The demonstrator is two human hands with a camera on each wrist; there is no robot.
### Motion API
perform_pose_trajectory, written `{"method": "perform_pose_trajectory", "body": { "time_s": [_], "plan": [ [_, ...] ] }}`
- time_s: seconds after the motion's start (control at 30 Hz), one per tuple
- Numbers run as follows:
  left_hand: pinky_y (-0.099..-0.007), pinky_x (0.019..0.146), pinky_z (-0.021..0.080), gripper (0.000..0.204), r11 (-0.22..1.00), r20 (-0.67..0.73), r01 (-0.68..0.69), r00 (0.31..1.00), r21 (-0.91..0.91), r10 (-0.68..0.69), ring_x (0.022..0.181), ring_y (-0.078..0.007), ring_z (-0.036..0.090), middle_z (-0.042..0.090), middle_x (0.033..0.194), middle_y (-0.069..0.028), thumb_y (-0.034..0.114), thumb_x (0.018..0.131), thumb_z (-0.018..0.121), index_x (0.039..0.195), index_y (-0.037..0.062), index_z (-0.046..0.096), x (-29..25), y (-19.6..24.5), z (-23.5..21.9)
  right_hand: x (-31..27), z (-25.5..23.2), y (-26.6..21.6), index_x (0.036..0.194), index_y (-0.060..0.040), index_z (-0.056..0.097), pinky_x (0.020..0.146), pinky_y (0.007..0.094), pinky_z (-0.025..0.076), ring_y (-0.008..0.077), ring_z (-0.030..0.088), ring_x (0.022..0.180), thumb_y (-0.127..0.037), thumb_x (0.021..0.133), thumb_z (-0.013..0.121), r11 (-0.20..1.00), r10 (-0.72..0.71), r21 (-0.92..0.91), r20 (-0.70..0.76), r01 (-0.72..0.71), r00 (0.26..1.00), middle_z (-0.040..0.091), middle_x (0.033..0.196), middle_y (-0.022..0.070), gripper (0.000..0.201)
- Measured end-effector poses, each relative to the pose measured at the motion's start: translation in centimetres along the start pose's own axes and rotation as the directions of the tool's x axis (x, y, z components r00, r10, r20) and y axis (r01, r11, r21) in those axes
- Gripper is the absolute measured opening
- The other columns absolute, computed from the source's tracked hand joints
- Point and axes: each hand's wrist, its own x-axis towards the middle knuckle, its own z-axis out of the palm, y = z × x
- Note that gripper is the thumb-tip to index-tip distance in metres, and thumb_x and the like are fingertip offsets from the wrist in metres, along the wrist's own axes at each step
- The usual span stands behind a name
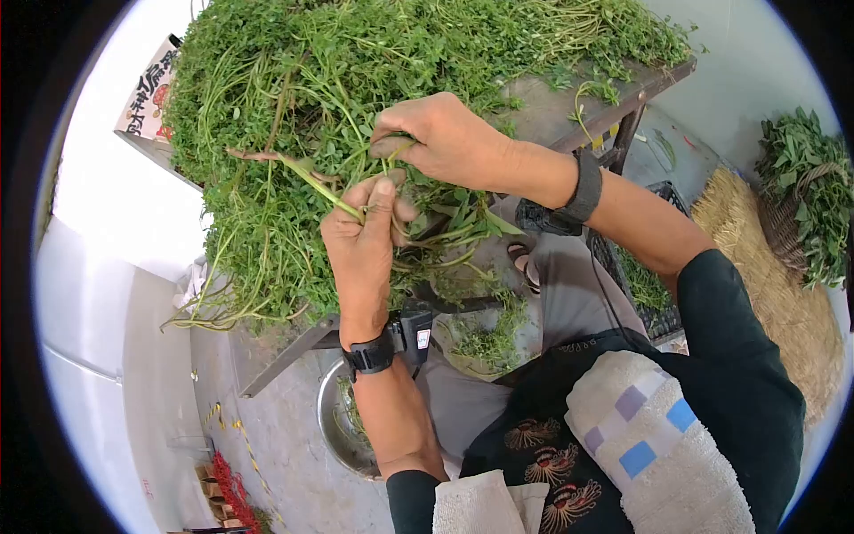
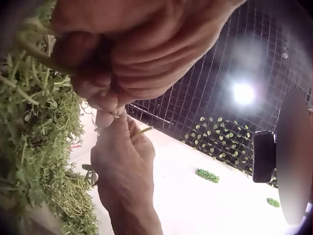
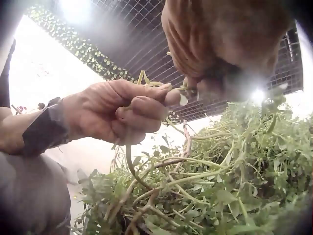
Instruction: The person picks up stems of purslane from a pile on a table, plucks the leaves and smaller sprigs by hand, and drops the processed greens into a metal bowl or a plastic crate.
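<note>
My left hand [image 1: 360, 233] grips a thick green plant stem [image 1: 313, 183] whose brownish root end sticks out to the upper left. Thumb and fingers close round it, as the right wrist view also shows with the left hand [image 3: 117, 110] at its middle. Fingertips of my right hand [image 1: 449, 147] pinch a thin part of the plant right at the left fingertips. From the left wrist side, the right hand [image 2: 127, 166] meets the left hand [image 2: 146, 54] at the tips. Both are raised over the near edge of a big heap of leafy green plants [image 1: 356, 53].
The heap lies on a dark table [image 1: 569, 111]. Below stand a metal basin [image 1: 327, 427] with some greens and a black crate [image 1: 663, 316]. A woven mat [image 1: 738, 222] and a basket of leaves [image 1: 783, 231] are at right, a printed carton [image 1: 147, 111] at the far left.
</note>
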Motion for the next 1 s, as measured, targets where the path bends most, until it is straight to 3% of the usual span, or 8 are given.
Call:
{"method": "perform_pose_trajectory", "body": {
  "time_s": [0.2, 0.3, 0.4, 0.47, 0.6, 0.67, 0.9, 1.0],
  "plan": [
    [-0.0183, 0.047, 0.022, 0.019, 0.993, -0.068, -0.036, 0.997, 0.112, 0.044, 0.051, -0.0028, 0.033, 0.045, 0.059, 0.0070, 0.019, 0.090, 0.060, 0.087, 0.0014, 0.067, -1.0, 0.5, -0.6, -2.8, -3.3, 3.9, 0.093, -0.0059, 0.059, 0.063, 0.0380, 0.049, 0.0333, 0.061, 0.075, -0.015, 0.084, 0.057, 0.935, 0.004, -0.355, -0.043, -0.019, 0.999, 0.062, 0.083, 0.0130, 0.013],
    [-0.0203, 0.046, 0.020, 0.019, 0.993, -0.145, -0.064, 0.986, 0.103, 0.079, 0.051, -0.0035, 0.031, 0.041, 0.058, 0.0068, 0.019, 0.090, 0.059, 0.088, 0.0014, 0.065, -0.4, 0.0, -2.8, -7.4, -10.6, 7.7, 0.087, -0.0022, 0.058, 0.061, 0.0382, 0.045, 0.0331, 0.056, 0.064, -0.025, 0.087, 0.055, 0.805, 0.458, -0.348, -0.152, -0.481, 0.876, 0.056, 0.069, 0.0184, 0.023],
    [-0.0236, 0.046, 0.021, 0.024, 0.994, -0.215, -0.018, 0.977, -0.104, -0.004, 0.051, -0.0061, 0.029, 0.033, 0.057, 0.0055, 0.026, 0.093, 0.056, 0.085, 0.0033, 0.058, -0.3, -0.2, -4.1, -16.7, -15.5, 10.2, 0.089, -0.0013, 0.059, 0.066, 0.0417, 0.045, 0.0375, 0.057, 0.074, -0.028, 0.085, 0.058, 0.761, 0.539, -0.422, -0.011, -0.493, 0.842, 0.056, 0.074, 0.0205, 0.027],
    [-0.0245, 0.049, 0.026, 0.025, 0.996, -0.278, -0.048, 0.960, -0.075, 0.026, 0.051, -0.0071, 0.029, 0.034, 0.056, 0.0050, 0.027, 0.093, 0.055, 0.081, 0.0053, 0.055, -0.2, -0.4, -4.0, -21.3, -17.4, 9.0, 0.096, -0.0033, 0.061, 0.072, 0.0434, 0.046, 0.0372, 0.058, 0.080, -0.029, 0.081, 0.062, 0.450, 0.832, -0.704, 0.107, -0.549, 0.544, 0.058, 0.076, 0.0188, 0.030],
    [-0.0311, 0.060, 0.043, 0.032, 0.986, -0.295, -0.068, 0.955, -0.152, 0.020, 0.053, -0.0100, 0.030, 0.031, 0.057, 0.0044, 0.035, 0.094, 0.053, 0.075, 0.0098, 0.048, 0.0, -1.0, -4.3, -22.8, -16.6, 8.8, 0.112, -0.0069, 0.060, 0.076, 0.0420, 0.048, 0.0331, 0.062, 0.083, -0.022, 0.076, 0.068, 0.689, 0.497, -0.663, 0.137, -0.293, 0.857, 0.063, 0.080, 0.0160, 0.040],
    [-0.0323, 0.063, 0.045, 0.031, 0.987, -0.296, -0.054, 0.955, -0.154, 0.006, 0.053, -0.0099, 0.030, 0.031, 0.057, 0.0044, 0.035, 0.093, 0.054, 0.074, 0.0106, 0.047, -0.1, -1.2, -4.3, -17.3, -13.9, 6.7, 0.111, -0.0066, 0.060, 0.074, 0.0411, 0.049, 0.0324, 0.062, 0.079, -0.019, 0.077, 0.066, 0.770, 0.634, -0.243, 0.182, -0.590, 0.752, 0.063, 0.080, 0.0157, 0.037],
    [-0.0288, 0.058, 0.044, 0.021, 0.984, -0.369, -0.115, 0.928, -0.138, 0.056, 0.051, -0.0091, 0.035, 0.038, 0.059, 0.0043, 0.025, 0.090, 0.061, 0.079, 0.0090, 0.052, -0.4, -1.7, -4.8, -6.2, -3.1, 2.8, 0.099, -0.0083, 0.065, 0.067, 0.0412, 0.047, 0.0335, 0.060, 0.075, -0.024, 0.081, 0.060, 0.981, 0.132, -0.169, 0.219, -0.095, 0.967, 0.064, 0.082, 0.0128, 0.024],
    [-0.0246, 0.047, 0.032, 0.022, 0.964, -0.315, -0.079, 0.949, -0.253, -0.005, 0.050, -0.0075, 0.032, 0.035, 0.055, 0.0046, 0.022, 0.093, 0.056, 0.083, 0.0025, 0.059, -0.6, -2.0, -4.8, -2.6, -0.1, 3.8, 0.099, -0.0107, 0.066, 0.067, 0.0395, 0.049, 0.0305, 0.060, 0.080, -0.019, 0.082, 0.057, 0.972, 0.157, -0.195, 0.131, -0.130, 0.979, 0.062, 0.085, 0.0098, 0.021]
  ]
}}
